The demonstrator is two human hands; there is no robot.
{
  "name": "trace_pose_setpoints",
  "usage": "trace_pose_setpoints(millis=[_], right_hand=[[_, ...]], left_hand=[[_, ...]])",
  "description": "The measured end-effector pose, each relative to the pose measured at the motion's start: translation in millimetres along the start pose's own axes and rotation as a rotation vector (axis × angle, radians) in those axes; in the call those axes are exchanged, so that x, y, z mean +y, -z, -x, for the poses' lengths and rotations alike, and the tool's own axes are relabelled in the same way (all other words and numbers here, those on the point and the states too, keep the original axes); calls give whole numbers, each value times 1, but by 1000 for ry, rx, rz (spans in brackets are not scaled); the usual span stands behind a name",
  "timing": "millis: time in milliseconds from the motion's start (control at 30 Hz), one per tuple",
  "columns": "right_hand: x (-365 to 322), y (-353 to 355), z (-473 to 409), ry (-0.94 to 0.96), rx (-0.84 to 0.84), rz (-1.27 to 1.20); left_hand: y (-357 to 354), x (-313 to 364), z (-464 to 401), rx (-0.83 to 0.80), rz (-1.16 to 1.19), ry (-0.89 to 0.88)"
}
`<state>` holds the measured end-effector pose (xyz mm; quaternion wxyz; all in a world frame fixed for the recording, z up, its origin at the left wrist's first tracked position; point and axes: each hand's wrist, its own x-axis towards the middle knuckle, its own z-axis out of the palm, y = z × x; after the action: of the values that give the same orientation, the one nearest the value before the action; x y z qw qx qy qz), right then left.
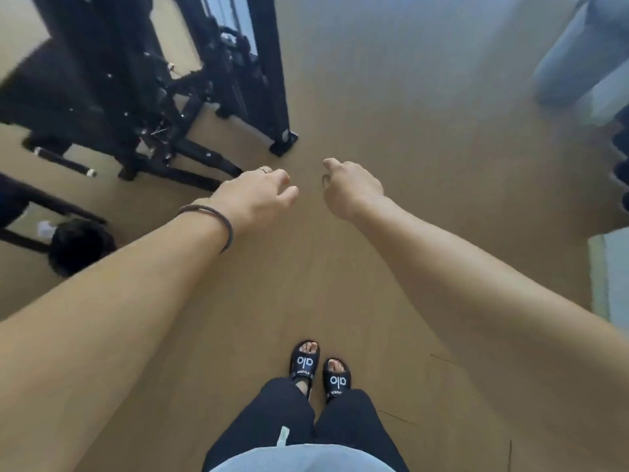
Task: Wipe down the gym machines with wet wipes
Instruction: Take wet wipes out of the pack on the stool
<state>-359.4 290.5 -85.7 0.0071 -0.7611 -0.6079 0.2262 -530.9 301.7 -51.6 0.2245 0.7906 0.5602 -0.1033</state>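
Both my arms reach forward over the tan floor. My left hand [258, 194], with a dark band on the wrist, hangs with loosely curled fingers and holds nothing. My right hand [350, 189] is beside it, fingers also loosely curled and empty. A black gym machine [190, 83] with a steel frame and cables stands at the upper left, a short way beyond my left hand. No wet wipe shows in either hand. A small white scrap [44, 229] lies on the floor at the left, too blurred to identify.
Another black frame and a round black pad [78, 247] sit at the left edge. A person in light blue trousers [578, 56] stands at the upper right. A pale mat [609, 277] lies at the right edge. My feet in black slides [320, 369] stand on the floor.
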Motion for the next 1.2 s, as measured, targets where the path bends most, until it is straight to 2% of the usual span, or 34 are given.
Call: trace_pose_setpoints(millis=[233,467,833,1200], right_hand=[[-158,-57,-7,438,-65,71],[-302,-116,17,662,-127,155],[-547,-212,30,765,-191,213],[-714,-274,-41,767,-215,204]], left_hand=[[-7,-134,85,173,165,374],[-19,-272,154,255,305,582],[-12,-509,214,267,369,656],[33,-689,183,222,376,661]])
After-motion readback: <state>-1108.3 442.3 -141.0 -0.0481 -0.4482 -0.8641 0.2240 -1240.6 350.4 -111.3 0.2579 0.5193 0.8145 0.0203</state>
